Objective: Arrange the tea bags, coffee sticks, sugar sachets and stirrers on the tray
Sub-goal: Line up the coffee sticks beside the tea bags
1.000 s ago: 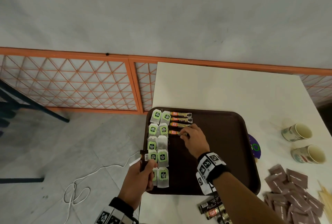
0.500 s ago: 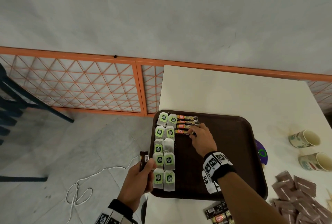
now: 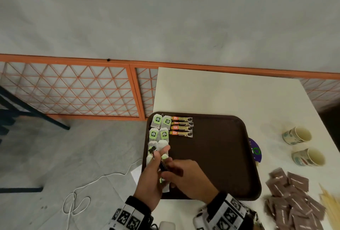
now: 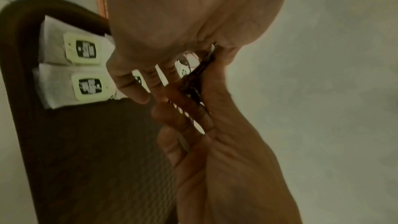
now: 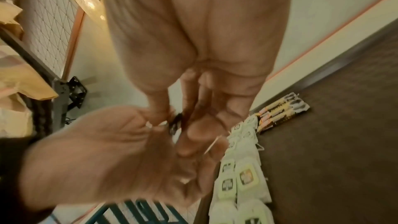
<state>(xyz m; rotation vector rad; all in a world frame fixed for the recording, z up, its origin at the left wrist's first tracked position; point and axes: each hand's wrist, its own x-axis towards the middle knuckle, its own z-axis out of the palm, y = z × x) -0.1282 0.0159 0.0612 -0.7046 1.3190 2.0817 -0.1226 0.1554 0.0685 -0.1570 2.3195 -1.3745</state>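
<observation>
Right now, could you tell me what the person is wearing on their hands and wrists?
Both hands are bare. The left hand has a black cuff at its wrist, then a band of white squares printed with black square-code markers. The right hand has a similar black-and-white marker band round its wrist. No rings or gloves are visible.

Four coffee sticks (image 3: 181, 126) lie at the tray's (image 3: 220, 156) far left corner, one more held above it; two cups (image 3: 301, 146) right of the tray; tea bags (image 3: 159, 126), sachets (image 3: 294, 204), stirrers (image 3: 331, 204) partly hidden, uncountable
</observation>
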